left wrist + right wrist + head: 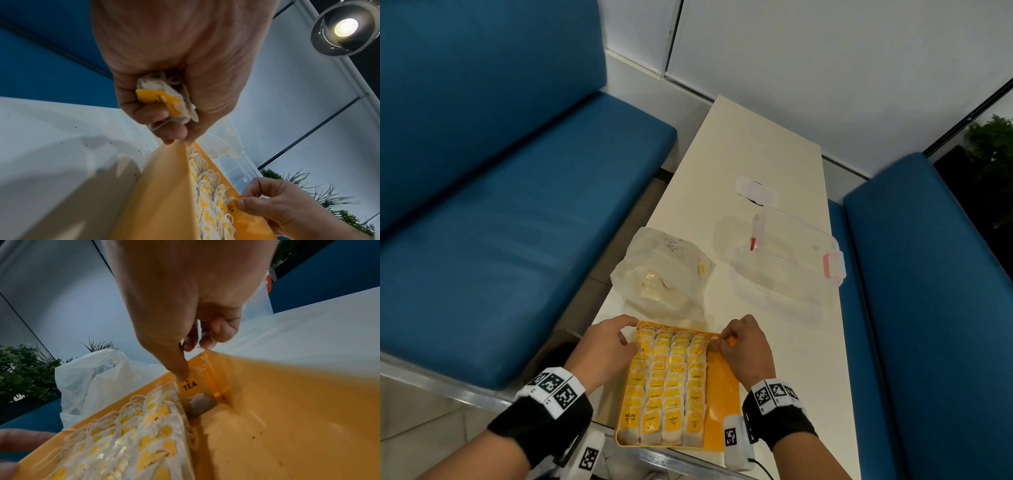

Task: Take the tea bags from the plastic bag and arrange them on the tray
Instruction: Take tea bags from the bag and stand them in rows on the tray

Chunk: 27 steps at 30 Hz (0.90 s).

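Note:
A yellow tray [720, 397] lies at the table's near edge, with several columns of yellow-tagged tea bags [667, 383] filling its left part. My left hand [610, 342] is at the tray's far left corner, its fingers curled round a small bunch of tea bags [164, 97]. At the far end of the tray's bare right strip, my right hand [743, 342] pinches the yellow tag of one tea bag [198, 400], which stands against the tray's far wall [213, 374]. The translucent plastic bag [664, 270] lies just beyond the tray with more tea bags inside.
A clear plastic box [787, 260] with red latches sits to the right of the bag, and a small white wrapper [755, 192] lies farther back. Blue benches [517, 219] flank the narrow white table [756, 144]. The tray's right strip [287, 418] is bare.

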Motion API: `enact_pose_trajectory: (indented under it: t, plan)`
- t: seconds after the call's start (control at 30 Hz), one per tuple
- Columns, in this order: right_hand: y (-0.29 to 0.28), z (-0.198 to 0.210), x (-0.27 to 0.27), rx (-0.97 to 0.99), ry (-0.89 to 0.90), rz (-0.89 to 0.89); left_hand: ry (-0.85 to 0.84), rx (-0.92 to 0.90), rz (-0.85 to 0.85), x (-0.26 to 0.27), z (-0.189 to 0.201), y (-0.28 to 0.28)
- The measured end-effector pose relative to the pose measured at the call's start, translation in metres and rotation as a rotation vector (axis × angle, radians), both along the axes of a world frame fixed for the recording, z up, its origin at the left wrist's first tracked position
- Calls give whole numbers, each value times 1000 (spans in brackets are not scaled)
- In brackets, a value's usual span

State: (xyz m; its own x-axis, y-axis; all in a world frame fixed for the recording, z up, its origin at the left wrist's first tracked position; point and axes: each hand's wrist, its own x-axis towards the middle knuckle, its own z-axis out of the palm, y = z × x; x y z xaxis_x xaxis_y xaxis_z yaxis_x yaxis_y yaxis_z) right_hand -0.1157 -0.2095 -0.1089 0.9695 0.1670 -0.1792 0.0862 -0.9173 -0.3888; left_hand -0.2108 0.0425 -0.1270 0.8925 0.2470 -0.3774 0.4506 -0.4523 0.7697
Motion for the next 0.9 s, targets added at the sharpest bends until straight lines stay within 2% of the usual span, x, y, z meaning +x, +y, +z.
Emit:
enact_pose_trajectory:
  t: [0.27, 0.37, 0.47, 0.7, 0.8, 0.9]
  plan:
    - [2, -3, 3, -43, -11, -17, 17, -15, -20, -1, -2, 1]
    - [1, -4, 4, -45, -14, -16, 16, -50, 34, -1, 2, 1]
    - [0, -4, 4, -34, -5, -9, -31, -248, 124, 1, 14, -2]
    - [-5, 10, -4, 27, -40, 23, 80, -759, 257, 11, 36, -15]
    - [4, 27, -11, 132, -90, 79, 128, -913, 277, 15, 43, -24]
    - [25, 51, -25, 310, -33, 184, 171, -997, 277, 19, 45, -33]
